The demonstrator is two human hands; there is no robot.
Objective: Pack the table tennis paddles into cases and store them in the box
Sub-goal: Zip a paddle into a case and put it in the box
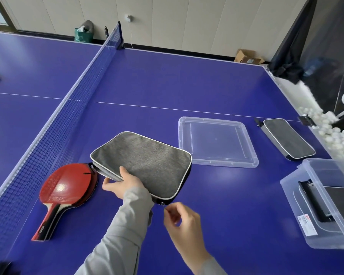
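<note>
- My left hand [125, 183] grips the grey case [143, 165] at its near long edge, thumb on top and fingers under, and lifts that edge a little from the blue table [187, 86].
- My right hand [179, 219] hangs just below the near right corner of the case. Its fingers are loosely curled and I see nothing between them; the thumb and first finger point up toward the small zipper pull [162, 203] at this corner, very near, but I cannot tell if they touch it.
- The zipper pull lies above and slightly left of my right fingertips, so the right hand is the nearer one for it. I judge the next move is to pinch the pull and run it along the edge.
- The long axis of the case goes from far left to near right. Its far left corner is above the head of the red paddles [68, 187], which lie stacked just beside the net [54, 124], handles toward me.
- To the right there is open table, then the clear lid [252, 159] lying flat, just beside the case.
- A second case [288, 141] lies further right, near the table edge.
- The clear box [298, 187] stands at the near right and already has a dark case inside.
</note>
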